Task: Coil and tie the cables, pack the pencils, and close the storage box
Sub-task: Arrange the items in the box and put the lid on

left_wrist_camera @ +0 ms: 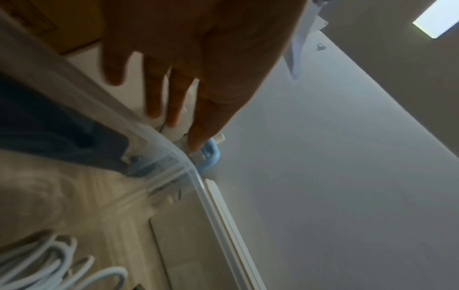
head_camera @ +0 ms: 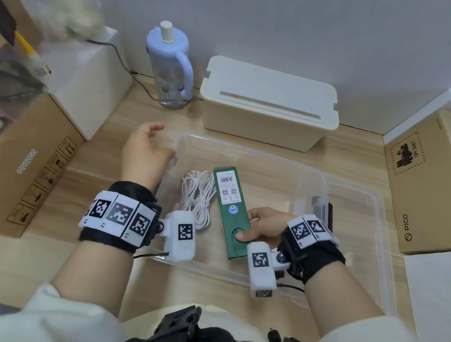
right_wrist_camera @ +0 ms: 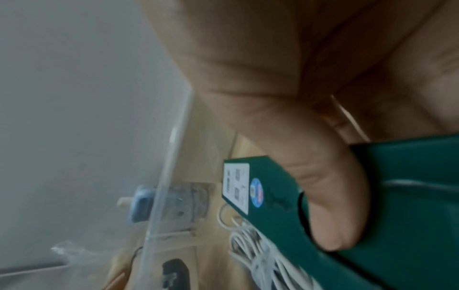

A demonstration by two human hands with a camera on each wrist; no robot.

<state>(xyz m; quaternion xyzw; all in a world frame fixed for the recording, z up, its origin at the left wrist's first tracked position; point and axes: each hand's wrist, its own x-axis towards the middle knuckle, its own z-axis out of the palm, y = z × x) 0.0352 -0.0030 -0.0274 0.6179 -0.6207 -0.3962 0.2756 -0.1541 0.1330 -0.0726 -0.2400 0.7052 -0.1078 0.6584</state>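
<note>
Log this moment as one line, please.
right hand: grips green pencil box inside clear storage box | left hand: open, at rim | white cable: coiled inside

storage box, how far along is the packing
Done: a coiled white cable lies in the clear storage box. In hand: the right hand grips the green pencil box low inside it; the left hand hangs open by the rim. Left: closing; no lid is on.

this looks like a home desk or small office corner: a light wooden tabletop [head_camera: 359,169] against a plain grey wall [head_camera: 291,23], brown cardboard shipping boxes [head_camera: 425,179] at both sides, a cream plastic cable box [head_camera: 268,105], a pale blue water bottle [head_camera: 172,63].
</note>
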